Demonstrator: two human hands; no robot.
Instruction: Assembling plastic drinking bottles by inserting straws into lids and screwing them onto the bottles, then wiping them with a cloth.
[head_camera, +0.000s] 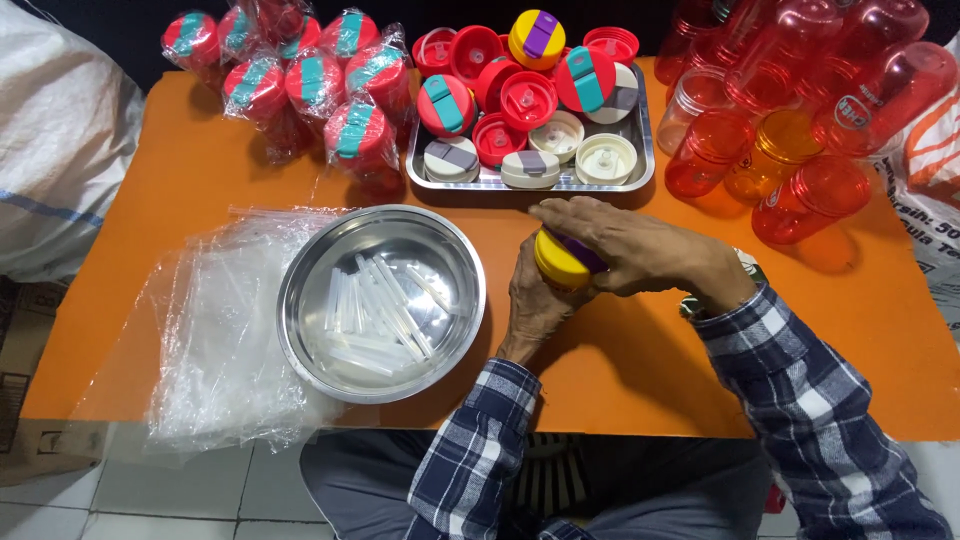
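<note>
Two hands meet near the middle of the orange worktop (150, 300), both closed on one yellow lid (558, 262) with a purple flap. The left hand (533, 300) cups the lid from below, its grip wrapped around the rim; the right hand (640, 248) lies over the top, fingers spread across the purple part. Just beside the left hand sits a steel bowl (300, 330) holding clear plastic straws (375, 310), resting partly on a stack of clear bags (215, 340) toward the left edge. Along the far edge stands a metal tray (640, 175) heaped with lids (520, 100). Wrapped bottles (300, 85) crowd the far left corner, and bare red and orange bottles (800, 110) lie at the far right corner.
</note>
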